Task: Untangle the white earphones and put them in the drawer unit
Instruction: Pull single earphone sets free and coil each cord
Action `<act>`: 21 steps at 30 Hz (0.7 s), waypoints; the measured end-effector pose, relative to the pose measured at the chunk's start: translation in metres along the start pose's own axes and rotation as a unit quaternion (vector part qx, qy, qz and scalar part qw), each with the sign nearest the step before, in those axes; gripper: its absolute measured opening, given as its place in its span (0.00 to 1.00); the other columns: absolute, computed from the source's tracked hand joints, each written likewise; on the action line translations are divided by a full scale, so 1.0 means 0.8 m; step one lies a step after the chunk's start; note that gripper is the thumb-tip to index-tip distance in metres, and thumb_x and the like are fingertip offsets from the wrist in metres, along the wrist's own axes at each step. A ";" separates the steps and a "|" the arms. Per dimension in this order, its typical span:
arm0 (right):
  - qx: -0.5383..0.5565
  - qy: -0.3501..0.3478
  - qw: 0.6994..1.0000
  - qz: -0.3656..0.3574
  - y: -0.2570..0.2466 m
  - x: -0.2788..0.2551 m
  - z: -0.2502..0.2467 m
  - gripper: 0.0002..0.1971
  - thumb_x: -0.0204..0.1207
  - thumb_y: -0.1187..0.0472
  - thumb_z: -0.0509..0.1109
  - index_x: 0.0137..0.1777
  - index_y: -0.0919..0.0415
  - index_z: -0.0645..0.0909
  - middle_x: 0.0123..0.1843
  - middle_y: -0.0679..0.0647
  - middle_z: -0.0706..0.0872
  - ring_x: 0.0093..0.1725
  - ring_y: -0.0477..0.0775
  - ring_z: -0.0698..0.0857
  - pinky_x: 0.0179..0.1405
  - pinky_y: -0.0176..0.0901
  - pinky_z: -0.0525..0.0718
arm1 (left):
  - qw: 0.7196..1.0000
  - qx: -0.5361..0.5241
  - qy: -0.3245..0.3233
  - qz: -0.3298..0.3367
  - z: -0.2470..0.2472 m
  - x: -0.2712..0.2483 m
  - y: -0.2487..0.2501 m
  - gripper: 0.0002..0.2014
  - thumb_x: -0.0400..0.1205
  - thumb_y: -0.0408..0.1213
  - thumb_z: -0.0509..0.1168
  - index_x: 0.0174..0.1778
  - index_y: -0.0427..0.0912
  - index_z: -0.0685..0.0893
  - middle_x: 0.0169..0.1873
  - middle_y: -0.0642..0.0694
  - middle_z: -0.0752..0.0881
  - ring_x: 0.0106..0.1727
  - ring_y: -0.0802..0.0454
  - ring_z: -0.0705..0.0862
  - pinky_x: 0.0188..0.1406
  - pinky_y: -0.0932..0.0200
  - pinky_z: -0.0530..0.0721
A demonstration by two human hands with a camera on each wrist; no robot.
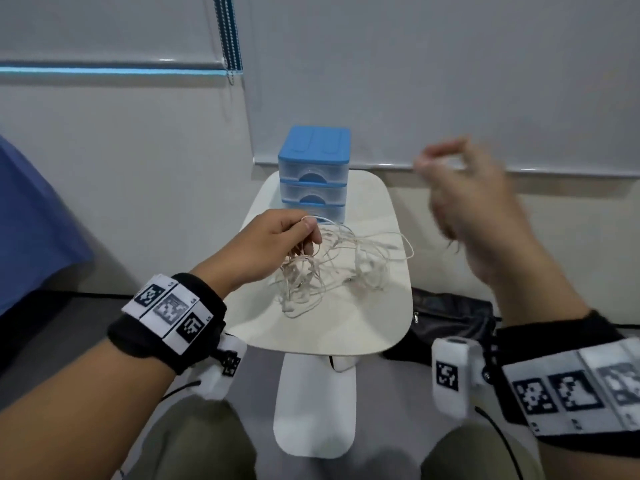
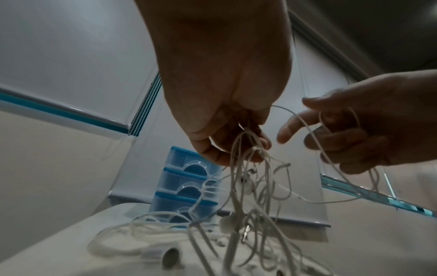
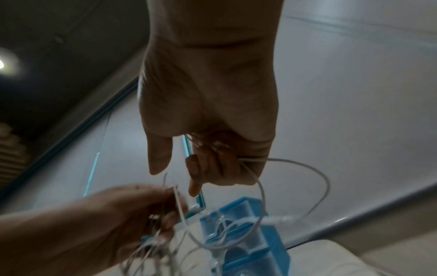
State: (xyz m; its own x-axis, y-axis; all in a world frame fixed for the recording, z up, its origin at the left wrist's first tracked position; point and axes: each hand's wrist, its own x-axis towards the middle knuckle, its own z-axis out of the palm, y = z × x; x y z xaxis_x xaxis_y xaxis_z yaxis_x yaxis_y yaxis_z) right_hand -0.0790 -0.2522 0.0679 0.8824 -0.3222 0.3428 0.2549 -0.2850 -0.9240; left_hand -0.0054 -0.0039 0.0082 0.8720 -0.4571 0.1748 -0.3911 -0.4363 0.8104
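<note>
The left hand (image 1: 277, 237) pinches the tangled white earphones (image 1: 332, 265) in its grip above the bench (image 1: 374, 327); the right hand (image 1: 481, 209), raised, curls round one cord loop; the drawer unit (image 1: 313, 171) stands behind.

From my remote feed: a small white table (image 1: 381, 327) on a white pedestal (image 1: 313, 410) stands against a pale wall (image 1: 138, 168). Two grey roller blinds hang above it, the left blind (image 1: 104, 29) edged with a blue strip, the right blind (image 1: 450, 81) reaching lower; a beaded chain (image 1: 228, 36) dangles between them. A blue cloth (image 1: 31, 230) shows at far left, a black bag (image 1: 450, 313) lies on the grey floor (image 1: 52, 348), and a ceiling lamp (image 3: 2, 64) glows overhead.
</note>
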 end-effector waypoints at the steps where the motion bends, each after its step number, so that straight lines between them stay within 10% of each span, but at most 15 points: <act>1: -0.071 -0.063 0.995 0.007 0.006 -0.004 0.011 0.10 0.79 0.47 0.76 0.51 0.50 0.83 0.29 0.39 0.76 0.24 0.41 0.71 0.25 0.37 0.68 | 1.000 0.002 0.002 0.006 0.000 0.002 0.005 0.18 0.93 0.45 0.58 0.46 0.44 0.90 0.36 0.49 0.89 0.39 0.55 0.84 0.47 0.45 0.83; 4: -0.199 -0.201 0.959 -0.009 0.017 -0.016 0.042 0.14 0.76 0.39 0.76 0.48 0.49 0.86 0.29 0.39 0.77 0.27 0.39 0.74 0.30 0.36 0.70 | 0.999 0.015 0.011 0.039 -0.001 0.007 0.025 0.18 0.93 0.41 0.58 0.44 0.48 0.91 0.37 0.43 0.89 0.38 0.52 0.86 0.48 0.41 0.86; 8: -0.247 -0.220 0.943 -0.042 0.012 -0.012 0.066 0.16 0.82 0.42 0.72 0.38 0.52 0.85 0.31 0.44 0.79 0.29 0.46 0.74 0.35 0.44 0.73 | 0.996 0.008 0.022 0.087 -0.008 0.012 0.044 0.18 0.93 0.38 0.58 0.44 0.45 0.92 0.35 0.41 0.87 0.37 0.51 0.84 0.45 0.48 0.86; 14: 0.070 -0.082 0.989 -0.097 -0.024 0.001 0.052 0.18 0.86 0.57 0.67 0.32 0.54 0.77 0.31 0.44 0.77 0.34 0.45 0.72 0.37 0.40 0.69 | 0.998 0.043 0.017 0.041 -0.003 0.008 0.013 0.11 0.90 0.43 0.65 0.46 0.49 0.91 0.37 0.52 0.89 0.40 0.57 0.86 0.50 0.49 0.86; 21: 0.353 0.004 0.931 -0.097 -0.074 0.009 0.002 0.15 0.80 0.59 0.64 0.29 0.53 0.77 0.47 0.56 0.90 0.57 0.57 0.89 0.55 0.49 0.77 | 0.998 0.070 0.007 -0.004 -0.007 0.010 -0.003 0.09 0.87 0.45 0.70 0.41 0.51 0.90 0.44 0.52 0.93 0.49 0.45 0.89 0.57 0.40 0.88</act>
State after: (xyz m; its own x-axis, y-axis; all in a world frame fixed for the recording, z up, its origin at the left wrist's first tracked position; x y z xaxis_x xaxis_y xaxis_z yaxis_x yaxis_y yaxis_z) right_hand -0.0876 -0.2364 0.1251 0.7907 -0.3341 0.5130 0.6075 0.3249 -0.7248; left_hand 0.0045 -0.0020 0.0108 0.8786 -0.4433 0.1777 -0.4212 -0.5438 0.7258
